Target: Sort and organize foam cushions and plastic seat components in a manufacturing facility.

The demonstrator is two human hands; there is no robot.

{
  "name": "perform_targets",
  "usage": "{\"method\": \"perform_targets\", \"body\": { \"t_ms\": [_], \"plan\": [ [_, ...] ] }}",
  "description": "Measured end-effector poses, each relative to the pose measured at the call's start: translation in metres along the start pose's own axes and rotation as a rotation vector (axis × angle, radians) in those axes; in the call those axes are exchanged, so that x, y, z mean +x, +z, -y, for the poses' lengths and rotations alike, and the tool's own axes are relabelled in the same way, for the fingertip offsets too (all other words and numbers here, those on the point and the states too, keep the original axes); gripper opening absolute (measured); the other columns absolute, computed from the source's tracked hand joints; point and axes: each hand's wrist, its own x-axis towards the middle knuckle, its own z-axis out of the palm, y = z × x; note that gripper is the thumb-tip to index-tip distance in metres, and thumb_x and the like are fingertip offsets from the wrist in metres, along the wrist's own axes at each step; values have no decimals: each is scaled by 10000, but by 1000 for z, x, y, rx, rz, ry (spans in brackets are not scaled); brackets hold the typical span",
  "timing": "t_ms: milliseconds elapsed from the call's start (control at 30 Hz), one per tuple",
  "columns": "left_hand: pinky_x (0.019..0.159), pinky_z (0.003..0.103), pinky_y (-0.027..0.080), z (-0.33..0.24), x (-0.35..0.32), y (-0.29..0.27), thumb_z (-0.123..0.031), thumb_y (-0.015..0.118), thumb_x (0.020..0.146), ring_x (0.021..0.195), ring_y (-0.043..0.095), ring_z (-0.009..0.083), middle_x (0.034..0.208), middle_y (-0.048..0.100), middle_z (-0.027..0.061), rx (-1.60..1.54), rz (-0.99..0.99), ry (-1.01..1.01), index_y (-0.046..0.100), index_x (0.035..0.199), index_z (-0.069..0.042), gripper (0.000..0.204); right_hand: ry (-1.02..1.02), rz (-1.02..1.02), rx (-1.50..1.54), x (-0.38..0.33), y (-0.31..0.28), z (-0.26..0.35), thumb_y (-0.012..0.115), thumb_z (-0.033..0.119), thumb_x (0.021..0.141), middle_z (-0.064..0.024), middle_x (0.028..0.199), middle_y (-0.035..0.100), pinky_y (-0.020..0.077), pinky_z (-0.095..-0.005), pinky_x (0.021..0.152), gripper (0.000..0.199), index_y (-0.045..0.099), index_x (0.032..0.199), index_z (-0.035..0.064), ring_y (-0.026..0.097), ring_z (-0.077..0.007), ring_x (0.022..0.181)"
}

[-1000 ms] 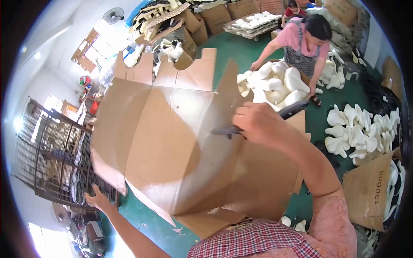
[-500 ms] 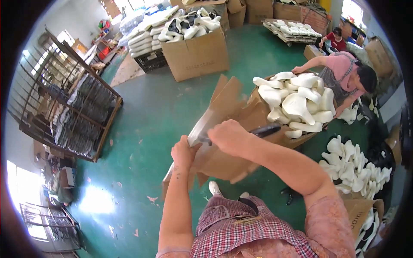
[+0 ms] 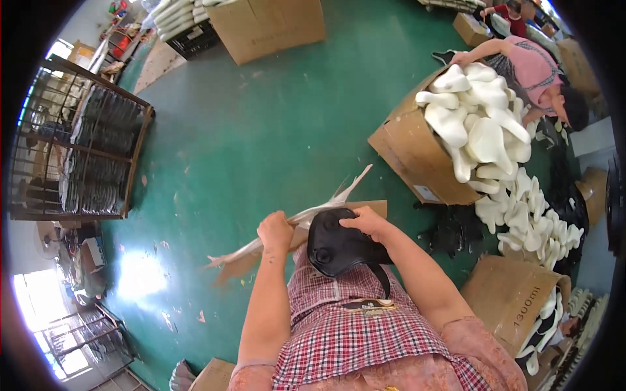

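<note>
My left hand (image 3: pixel 276 231) is closed on the edge of a flattened cardboard box (image 3: pixel 376 208), which I see nearly edge-on in front of my apron. A whitish, shiny strip like packing tape (image 3: pixel 242 251) runs along that edge. In my right hand (image 3: pixel 367 222) is a black saddle-shaped piece (image 3: pixel 336 246) with round bumps, gripped at its upper right with the thumb on top. It overlaps the cardboard and hides part of it. Most of my left fingers are out of sight behind the edge.
Right of me stands a large carton (image 3: pixel 420 153) heaped with white saddle-shaped foam pieces (image 3: pixel 486 140); a co-worker in pink (image 3: pixel 531 68) bends beside it. More pieces (image 3: pixel 528 218) lie on the floor, near another carton (image 3: pixel 499 296). A metal rack (image 3: pixel 107 146) stands at left.
The cardboard has swung down toward my body and now lies nearly edge-on. My right hand has drawn back with the black piece, now broadside. The view has shifted; the co-worker bends lower.
</note>
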Motion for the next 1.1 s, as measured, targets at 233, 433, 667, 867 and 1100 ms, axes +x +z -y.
{"method": "perform_targets", "body": {
  "t_ms": [233, 433, 667, 867, 1100],
  "plan": [
    [735, 371, 500, 14, 36, -57, -371, 727, 649, 805, 632, 283, 883, 666, 100, 99, 523, -73, 684, 939, -149, 368, -716, -213, -982, -28, 54, 35, 558, 164, 788, -180, 731, 602, 465, -477, 635, 127, 517, 746, 52, 590, -375, 696],
    [861, 333, 443, 48, 13, -119, -171, 686, 646, 993, 577, 249, 1079, 611, 121, -621, 697, 110, 530, 1197, -90, 578, -811, -12, -1016, -44, 75, 112, 544, 156, 790, -176, 646, 593, 454, -462, 572, 123, 527, 759, 39, 592, -362, 668],
    [921, 313, 395, 103, -51, -101, -84, 667, 646, 1028, 511, 152, 1124, 566, 50, -972, 863, -11, 432, 1313, -85, 708, -632, 401, -1083, -30, 103, 131, 571, 270, 808, -169, 807, 629, 467, -457, 693, 233, 628, 907, 67, 598, -353, 777],
    [931, 309, 378, 125, -91, -78, -33, 666, 638, 1041, 495, 147, 1152, 545, 52, -1244, 851, -275, 392, 1336, -47, 750, -491, 439, -1344, -44, 132, 149, 562, 322, 818, -144, 838, 656, 490, -424, 722, 289, 655, 853, 51, 628, -316, 822],
    [968, 316, 357, 103, -111, -96, -62, 723, 588, 1101, 492, 168, 1186, 539, 66, -1558, 667, -256, 419, 1307, -15, 782, -693, 464, -1464, -59, 124, 169, 541, 360, 816, -156, 699, 636, 493, -426, 654, 350, 661, 734, 41, 628, -331, 702]
  ]
}}
